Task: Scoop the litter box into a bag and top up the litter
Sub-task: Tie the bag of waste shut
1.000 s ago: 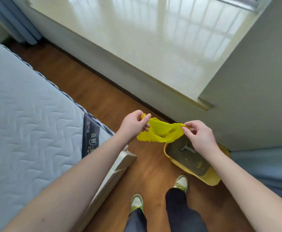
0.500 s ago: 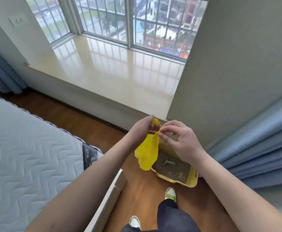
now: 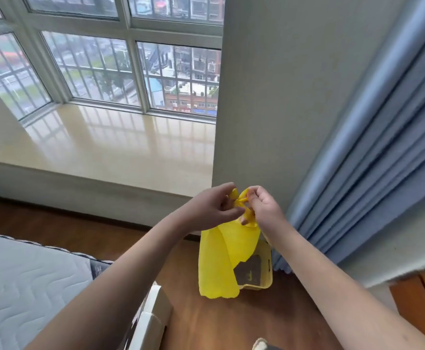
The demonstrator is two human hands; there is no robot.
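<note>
I observed the yellow bag (image 3: 220,261) hanging in the air above the wooden floor (image 3: 231,322), held up at its top by both hands. Its body draped downward in front of the litter box (image 3: 265,274) and hid the left part of that box. The bag's handles were gathered into a small bunch between the two hands.

The left hand (image 3: 211,210) gripped the bag's top from the left, its fingers (image 3: 228,189) curled around the bunched handles. The right hand (image 3: 263,209) pinched the same bunch from the right, its fingers (image 3: 253,192) bent and clamped on the yellow film. The two hands were almost touching each other.

The litter box was yellow and stood on the floor, just beside the grey wall (image 3: 282,97) and the foot of the blue curtain (image 3: 383,147). Dark litter (image 3: 250,272) showed inside it, with a small yellow item lying on the litter; I could not tell what that item was.

To the left, a quilted white mattress (image 3: 24,286) lay on a white bed frame (image 3: 153,317). Beyond the floor, a glossy window sill (image 3: 118,147) ran beneath a barred window (image 3: 105,59). The toe of a shoe (image 3: 259,346) showed at the lower edge.
</note>
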